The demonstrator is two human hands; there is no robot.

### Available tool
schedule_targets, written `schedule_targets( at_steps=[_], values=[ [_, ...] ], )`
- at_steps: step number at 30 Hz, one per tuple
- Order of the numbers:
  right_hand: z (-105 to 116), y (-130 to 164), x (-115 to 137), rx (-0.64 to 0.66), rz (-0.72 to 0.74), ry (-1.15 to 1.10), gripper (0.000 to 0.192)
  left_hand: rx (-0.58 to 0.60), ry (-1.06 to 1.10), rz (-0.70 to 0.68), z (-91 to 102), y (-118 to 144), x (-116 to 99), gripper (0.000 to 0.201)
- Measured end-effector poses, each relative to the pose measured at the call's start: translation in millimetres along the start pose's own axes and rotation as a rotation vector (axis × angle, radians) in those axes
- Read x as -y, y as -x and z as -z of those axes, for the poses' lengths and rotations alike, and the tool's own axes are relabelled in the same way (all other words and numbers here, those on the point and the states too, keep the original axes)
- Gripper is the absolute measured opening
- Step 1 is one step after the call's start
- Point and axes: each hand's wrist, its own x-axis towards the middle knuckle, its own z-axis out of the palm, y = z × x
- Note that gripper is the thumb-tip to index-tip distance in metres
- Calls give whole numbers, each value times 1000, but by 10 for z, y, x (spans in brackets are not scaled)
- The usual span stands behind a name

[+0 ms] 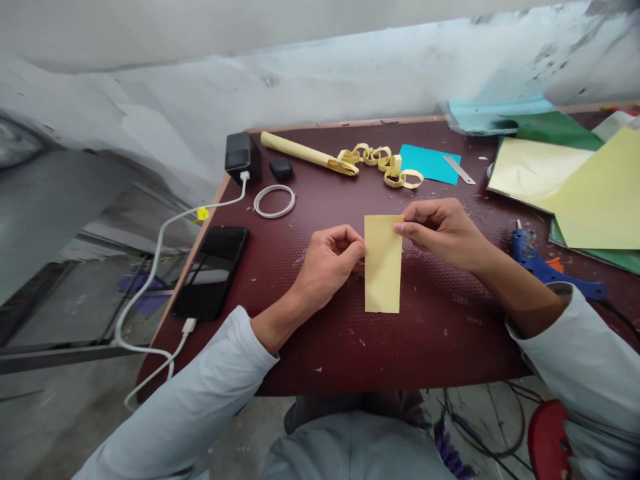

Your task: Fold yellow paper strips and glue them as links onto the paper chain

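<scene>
A pale yellow rectangle of paper (383,273) is held upright above the dark red table (310,353). My right hand (443,230) pinches its upper right corner between thumb and fingers. On the other side, my left hand (333,263) has thumb and forefinger pressed together at the paper's left edge. Behind the paper lies a chain of yellow paper rings (380,160), close to a rolled yellow paper tube (300,152). A blade (459,169) rests on a blue paper sheet (425,163).
At the right lie a blue glue gun (537,260) and yellow sheets (600,193) over green ones. A phone (213,270), a white ring (275,201), a black charger (241,157) and a small black case (281,169) are at the left. A white cable (159,250) hangs past the table edge.
</scene>
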Motion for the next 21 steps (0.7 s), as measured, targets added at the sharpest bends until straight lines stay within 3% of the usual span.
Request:
schedule_targets(
  at_steps=[21],
  values=[
    [31, -15, -35, -58, 13, -36, 30, 68, 98, 96, 11, 10, -17, 31]
  ],
)
